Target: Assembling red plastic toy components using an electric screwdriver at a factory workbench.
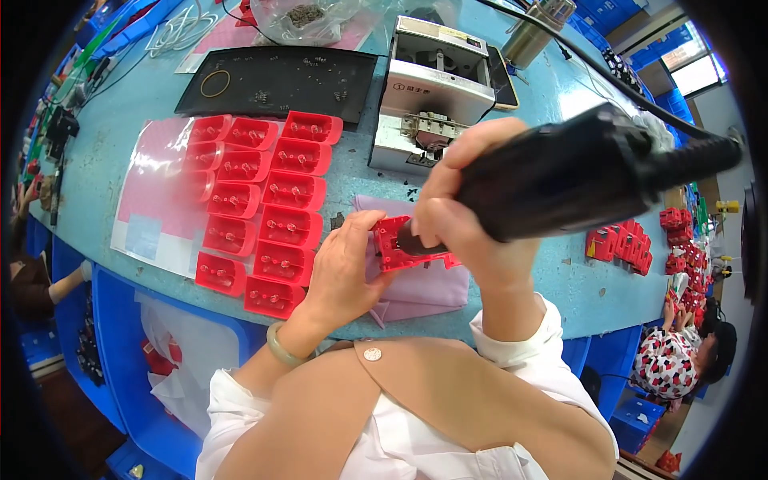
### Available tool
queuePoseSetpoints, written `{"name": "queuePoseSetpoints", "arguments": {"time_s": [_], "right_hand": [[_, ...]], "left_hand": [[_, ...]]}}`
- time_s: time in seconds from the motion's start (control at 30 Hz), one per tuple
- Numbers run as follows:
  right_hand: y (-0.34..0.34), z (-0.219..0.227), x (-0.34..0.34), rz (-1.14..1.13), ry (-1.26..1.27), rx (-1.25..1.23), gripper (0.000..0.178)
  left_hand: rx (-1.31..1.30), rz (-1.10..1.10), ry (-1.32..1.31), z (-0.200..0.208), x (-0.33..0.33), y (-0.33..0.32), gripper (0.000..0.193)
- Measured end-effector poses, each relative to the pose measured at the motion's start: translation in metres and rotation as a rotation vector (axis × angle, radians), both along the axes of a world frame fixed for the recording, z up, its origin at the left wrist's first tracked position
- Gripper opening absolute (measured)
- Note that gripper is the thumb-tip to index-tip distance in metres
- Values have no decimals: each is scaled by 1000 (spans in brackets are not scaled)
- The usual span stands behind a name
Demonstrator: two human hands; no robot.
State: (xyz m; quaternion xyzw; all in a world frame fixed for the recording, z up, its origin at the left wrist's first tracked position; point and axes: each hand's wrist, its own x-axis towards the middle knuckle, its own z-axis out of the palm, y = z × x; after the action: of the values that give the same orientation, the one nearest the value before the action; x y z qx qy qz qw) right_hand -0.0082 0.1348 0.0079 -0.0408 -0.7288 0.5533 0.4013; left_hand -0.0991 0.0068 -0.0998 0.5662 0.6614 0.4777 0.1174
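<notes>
My left hand [342, 268] is closed around the side of a small red plastic housing [389, 250], steadying it on a folded lilac cloth [432, 298]. A black electric screwdriver [552, 180] fills my right hand [472, 200], fingers wrapped about its front end. The tool leans over, and its dark nose reaches down into the housing; the tip itself is hidden. To the left of my left hand, several red plastic shells [290, 226] stand in rows, each with small clear pieces inside.
Beyond the cloth stands a screw feeder [440, 88], with a black tray [280, 84] of small loose parts to its left. More red housings [620, 246] sit at the right. A blue bin [192, 344] is below the table edge. Another person [680, 360] works at far right.
</notes>
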Motion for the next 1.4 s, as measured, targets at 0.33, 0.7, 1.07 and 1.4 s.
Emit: {"name": "queuePoseSetpoints", "arguments": {"time_s": [0.33, 0.7, 1.07, 1.4], "right_hand": [[2, -23, -7, -30, -22, 17, 30], [0, -27, -17, 14, -79, -47, 23], [2, -13, -3, -7, 9, 8, 23], [0, -20, -1, 132, -137, -100, 44]], "left_hand": [[-74, -19, 45, 2, 4, 7, 67], [-50, -31, -9, -11, 3, 11, 65], [7, -9, -42, -4, 11, 16, 61], [13, 28, -61, 0, 18, 17, 46]]}}
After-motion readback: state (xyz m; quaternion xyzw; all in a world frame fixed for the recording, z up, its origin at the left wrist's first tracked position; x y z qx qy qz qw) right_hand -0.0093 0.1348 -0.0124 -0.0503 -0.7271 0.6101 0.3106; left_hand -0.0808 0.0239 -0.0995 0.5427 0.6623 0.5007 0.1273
